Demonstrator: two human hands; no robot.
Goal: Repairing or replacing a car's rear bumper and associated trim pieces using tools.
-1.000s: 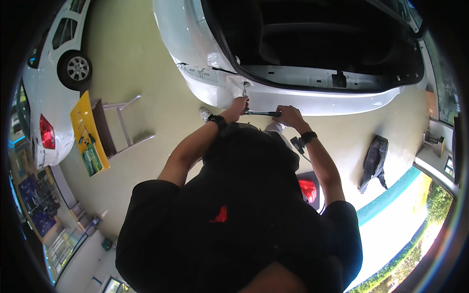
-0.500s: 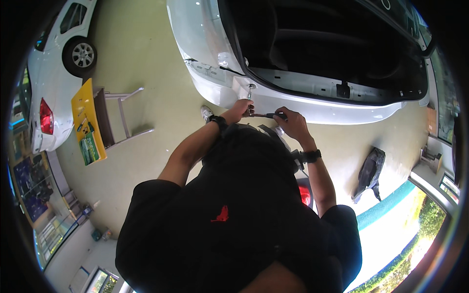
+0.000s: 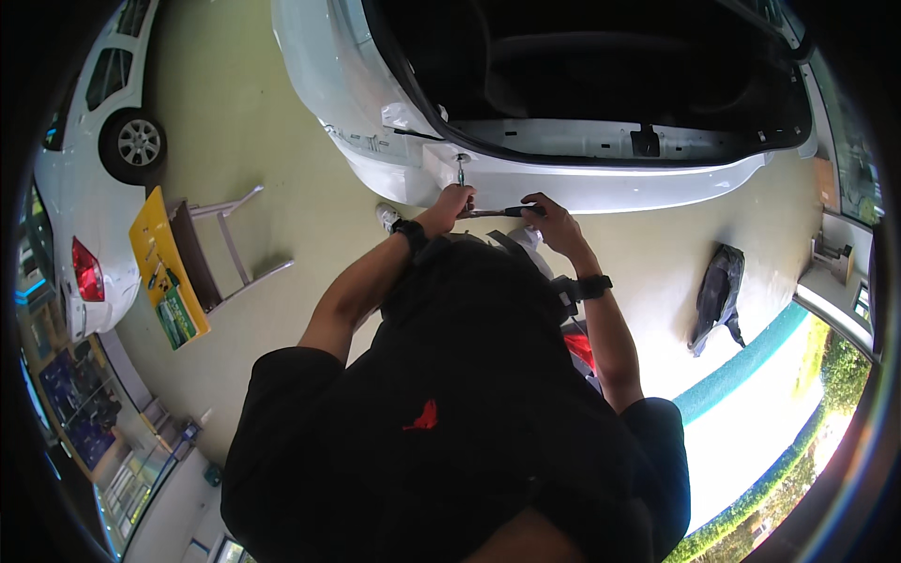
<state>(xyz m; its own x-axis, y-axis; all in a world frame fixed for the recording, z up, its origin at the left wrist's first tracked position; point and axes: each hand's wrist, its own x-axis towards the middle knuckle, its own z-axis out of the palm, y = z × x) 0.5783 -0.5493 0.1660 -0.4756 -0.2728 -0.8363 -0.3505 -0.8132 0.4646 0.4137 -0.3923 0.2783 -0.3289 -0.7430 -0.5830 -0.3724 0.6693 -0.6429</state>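
Observation:
A ratchet wrench (image 3: 496,213) lies crosswise in front of the white car's rear corner (image 3: 394,178). My left hand (image 3: 450,208) is closed round its head end, where a slim metal extension bar (image 3: 461,174) points away toward the car body. The bar's far tip meets a small opening in the panel below the trunk seal; how it seats there is too small to tell. On the right, my right hand (image 3: 556,223) pinches the dark handle end with bent fingers. The open trunk (image 3: 619,84) lies just beyond.
To the left, a yellow-topped table (image 3: 155,235) carries tools and a green case (image 3: 175,317). A second white car (image 3: 103,188) stands past it. Dark cloth or a bag (image 3: 720,291) lies on the floor at right. A red object (image 3: 580,349) shows beside my right forearm.
My view has turned slightly, so the car sits further left and higher in it. Both hands keep their hold on the ratchet wrench, and its handle has hardly moved against the car.

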